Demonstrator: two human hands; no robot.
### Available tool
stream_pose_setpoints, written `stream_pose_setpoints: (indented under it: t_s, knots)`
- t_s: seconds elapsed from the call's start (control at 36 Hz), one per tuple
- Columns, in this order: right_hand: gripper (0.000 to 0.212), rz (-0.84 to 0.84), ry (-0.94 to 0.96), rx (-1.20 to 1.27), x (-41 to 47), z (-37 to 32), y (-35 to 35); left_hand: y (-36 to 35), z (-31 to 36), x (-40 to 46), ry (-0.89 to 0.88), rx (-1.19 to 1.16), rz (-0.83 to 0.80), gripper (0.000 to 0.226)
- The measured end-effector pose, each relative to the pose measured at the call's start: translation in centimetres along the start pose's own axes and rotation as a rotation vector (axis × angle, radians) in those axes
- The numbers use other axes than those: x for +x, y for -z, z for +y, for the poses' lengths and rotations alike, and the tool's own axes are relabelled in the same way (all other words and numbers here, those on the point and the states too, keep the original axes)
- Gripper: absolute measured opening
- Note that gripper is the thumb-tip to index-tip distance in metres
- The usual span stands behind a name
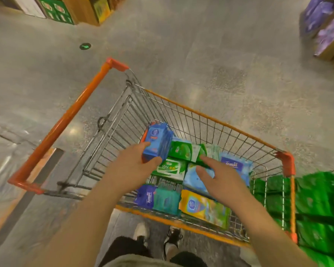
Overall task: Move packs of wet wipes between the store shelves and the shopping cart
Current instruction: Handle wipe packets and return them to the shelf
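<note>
Both hands are down inside the orange-framed wire shopping cart [210, 120], apart from each other at mid-frame. From the head view, the left hand [135, 162] is clamped on a blue rectangular plastic pack of wet wipes [157, 141], thumb under its near end and fingers over the top, holding it tilted above the others. To its right, the right hand [220, 178] has fingers spread and relaxed, its fingertips touching a green-and-white wipes pack [199, 153] without closing on it. More packs lie in the cart bottom: blue, teal, and a yellow-and-blue one [202, 209] nearest the person. Green bagged goods [316, 199] fill the lower right of the frame. Judging by this, a pack is being lifted out or set in; which, I cannot tell. Next the right hand would need to close on the green pack.
</note>
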State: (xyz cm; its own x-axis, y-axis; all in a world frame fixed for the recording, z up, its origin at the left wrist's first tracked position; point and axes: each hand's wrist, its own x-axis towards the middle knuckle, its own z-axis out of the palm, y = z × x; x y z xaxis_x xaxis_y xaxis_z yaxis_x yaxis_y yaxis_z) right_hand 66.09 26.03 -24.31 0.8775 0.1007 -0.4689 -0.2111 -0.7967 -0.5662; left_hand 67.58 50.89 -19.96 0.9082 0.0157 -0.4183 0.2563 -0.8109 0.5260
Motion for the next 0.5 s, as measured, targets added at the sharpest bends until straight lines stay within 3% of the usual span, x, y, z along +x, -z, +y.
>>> stream_pose_setpoints:
  t_s: [0.17, 0.31, 0.5]
  knots:
    - [0.057, -0.155, -0.046, -0.002, 4.3, 0.8, -2.8, -2.4, -3.2, 3.7, 0.047, 0.016, -0.098, 0.070]
    - [0.057, -0.267, -0.067, -0.022, 8.0, 2.4, -6.7, -4.4, -5.3, 6.0, 0.135, 0.041, -0.164, 0.043]
    - [0.064, -0.505, -0.070, -0.097, 13.1, 4.7, -13.8, -7.3, -8.4, 9.2, 0.174, 0.032, -0.230, 0.048]
